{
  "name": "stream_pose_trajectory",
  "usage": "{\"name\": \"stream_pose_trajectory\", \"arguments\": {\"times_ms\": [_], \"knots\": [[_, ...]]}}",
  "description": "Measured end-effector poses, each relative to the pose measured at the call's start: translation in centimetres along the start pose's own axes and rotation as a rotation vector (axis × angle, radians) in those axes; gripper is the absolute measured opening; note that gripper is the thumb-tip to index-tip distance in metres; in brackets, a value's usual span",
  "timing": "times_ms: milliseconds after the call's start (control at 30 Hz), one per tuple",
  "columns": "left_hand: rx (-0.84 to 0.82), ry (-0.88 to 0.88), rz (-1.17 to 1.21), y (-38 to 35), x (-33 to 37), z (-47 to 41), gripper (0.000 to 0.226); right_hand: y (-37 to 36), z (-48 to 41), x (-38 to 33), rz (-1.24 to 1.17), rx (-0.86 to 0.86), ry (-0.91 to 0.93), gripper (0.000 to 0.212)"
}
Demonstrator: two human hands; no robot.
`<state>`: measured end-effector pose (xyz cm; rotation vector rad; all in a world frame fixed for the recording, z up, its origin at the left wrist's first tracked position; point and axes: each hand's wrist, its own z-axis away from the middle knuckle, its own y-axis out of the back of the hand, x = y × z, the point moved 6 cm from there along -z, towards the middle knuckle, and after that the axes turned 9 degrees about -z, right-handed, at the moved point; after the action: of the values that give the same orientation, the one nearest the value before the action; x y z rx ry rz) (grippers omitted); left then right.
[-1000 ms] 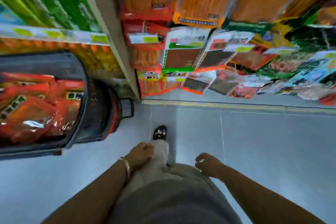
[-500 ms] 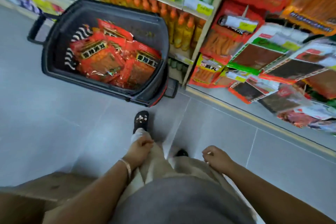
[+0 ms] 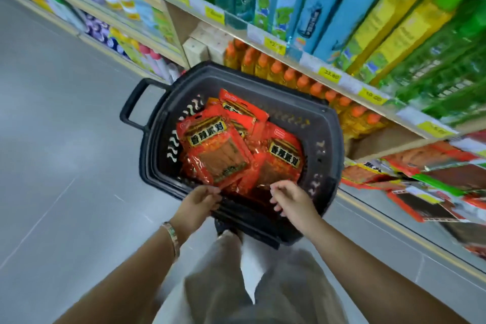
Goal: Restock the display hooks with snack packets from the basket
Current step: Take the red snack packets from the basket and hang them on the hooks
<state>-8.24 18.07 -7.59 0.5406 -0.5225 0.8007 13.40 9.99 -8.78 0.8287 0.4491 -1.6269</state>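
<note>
Left hand (image 3: 199, 201): fingers curled together at the near corner of the top red snack packet (image 3: 218, 150); grip not discernible. Right hand (image 3: 293, 201): fingers apart, loosely curled, empty, over the near rim of the black basket (image 3: 335, 139). The packet lies atop the pile inside the basket.

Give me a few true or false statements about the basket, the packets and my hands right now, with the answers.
1. The basket holds red snack packets. True.
2. The right hand lifts a packet clear of the basket. False: it holds nothing and is over the near rim.
3. A bracelet is on the left wrist. True.
4. The basket stands on a shelf. False: it stands on the floor.
5. The bottles behind the basket have blue caps. False: their caps are orange.
</note>
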Motion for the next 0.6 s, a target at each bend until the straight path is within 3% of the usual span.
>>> {"name": "stream_pose_trajectory", "arguments": {"times_ms": [133,300,467,600], "knots": [[0.033,0.036,0.016,3.5,0.8,-5.0,0.013,-3.2,-6.4,-1.8,0.029,-0.005,-0.046,0.008],[0.102,0.103,0.112,5.8,0.3,-10.0,0.007,-5.8,-13.6,-2.0,0.177,0.03,-0.084,0.04],[0.195,0.115,0.144,7.3,-1.0,-13.2,0.011,-7.8,-19.4,-1.5,0.296,0.035,-0.109,0.058],[0.206,0.147,0.204,7.7,-1.8,-14.3,0.014,-8.5,-22.2,-1.6,0.335,0.128,-0.148,0.058]]}}
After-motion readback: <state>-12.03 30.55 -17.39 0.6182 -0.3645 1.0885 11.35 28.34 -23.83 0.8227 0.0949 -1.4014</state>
